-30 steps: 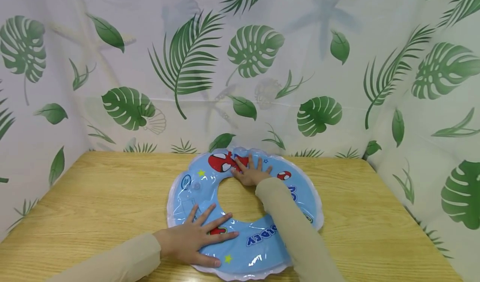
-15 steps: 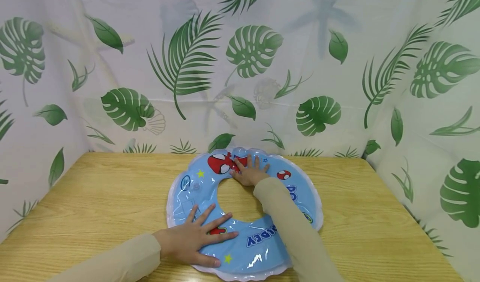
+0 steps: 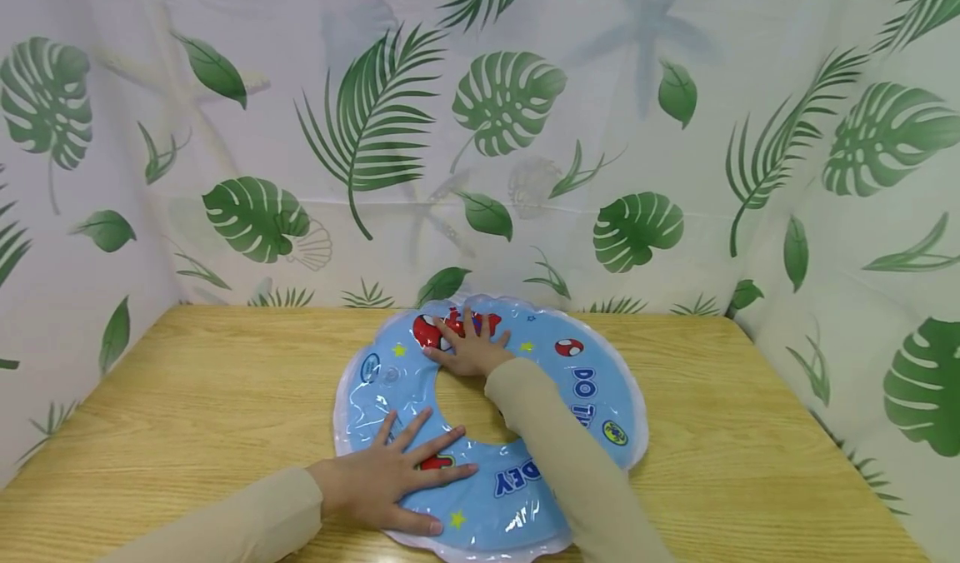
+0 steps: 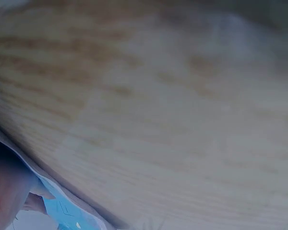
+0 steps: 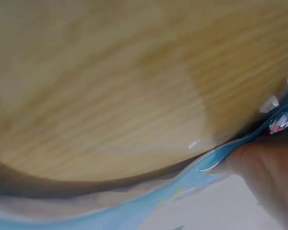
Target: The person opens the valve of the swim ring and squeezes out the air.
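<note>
A blue inflatable swim ring [image 3: 600, 413] with a pale scalloped edge, red masked faces, yellow stars and lettering lies flat on the wooden table. My left hand [image 3: 386, 473] rests with spread, straight fingers on its near-left part, over a red print. At the far side of the ring my right hand [image 3: 471, 348] lies with fingers spread across the red figure, its wrist over the center hole. The right sleeve covers some of the lettering. In the right wrist view the ring [image 5: 134, 211] curves below bare wood, with part of the right hand [image 5: 264, 172] on it.
The wooden table [image 3: 202, 388] extends on both sides of the ring. A white curtain [image 3: 420, 238] printed with green leaves stands behind the table and along both sides. A small clear valve [image 3: 392, 375] sits on the ring's left part.
My right hand has slid left along the far part of the ring, uncovering a yellow star and more lettering. The left hand stays in place.
</note>
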Demonstrator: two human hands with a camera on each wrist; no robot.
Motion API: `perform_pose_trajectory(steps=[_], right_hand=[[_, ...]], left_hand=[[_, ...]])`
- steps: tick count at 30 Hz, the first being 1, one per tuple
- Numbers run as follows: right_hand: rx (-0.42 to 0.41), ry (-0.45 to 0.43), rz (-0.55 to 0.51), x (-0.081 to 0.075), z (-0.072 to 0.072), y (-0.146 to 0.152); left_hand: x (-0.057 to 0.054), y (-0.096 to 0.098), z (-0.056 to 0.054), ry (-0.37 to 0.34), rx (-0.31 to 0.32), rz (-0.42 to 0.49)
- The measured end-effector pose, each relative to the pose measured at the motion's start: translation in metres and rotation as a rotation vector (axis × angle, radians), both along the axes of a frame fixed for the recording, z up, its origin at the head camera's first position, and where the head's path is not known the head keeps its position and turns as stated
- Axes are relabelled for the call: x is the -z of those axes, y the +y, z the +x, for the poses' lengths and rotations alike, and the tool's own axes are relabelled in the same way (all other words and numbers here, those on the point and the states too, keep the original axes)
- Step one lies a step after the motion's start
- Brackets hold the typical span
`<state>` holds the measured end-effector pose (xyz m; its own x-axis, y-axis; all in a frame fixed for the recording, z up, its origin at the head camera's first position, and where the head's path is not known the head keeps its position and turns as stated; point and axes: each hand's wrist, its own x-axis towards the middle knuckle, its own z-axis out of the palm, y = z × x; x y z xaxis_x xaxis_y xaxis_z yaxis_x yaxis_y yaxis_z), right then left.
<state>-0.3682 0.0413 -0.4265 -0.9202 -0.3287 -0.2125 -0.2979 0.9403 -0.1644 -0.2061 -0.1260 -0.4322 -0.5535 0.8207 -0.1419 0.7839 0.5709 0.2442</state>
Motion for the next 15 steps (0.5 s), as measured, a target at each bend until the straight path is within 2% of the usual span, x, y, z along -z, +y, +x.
perform_pose_trajectory(steps=[4,11,15], right_hand=[[0.005,0.004,0.058,0.0009,0.0015,-0.0033],[0.026,-0.014,0.076,0.0005,0.0023,-0.0061],[0.014,0.036,0.106,0.0022,0.0009,-0.0091]], left_hand=[[-0.0002,-0.0006,0.0001,0.004,0.002,-0.002],[0.0005,-0.0010,-0.0008,-0.002,-0.003,-0.008],[0.0018,-0.0013,-0.0017,-0.006,-0.003,-0.009]])
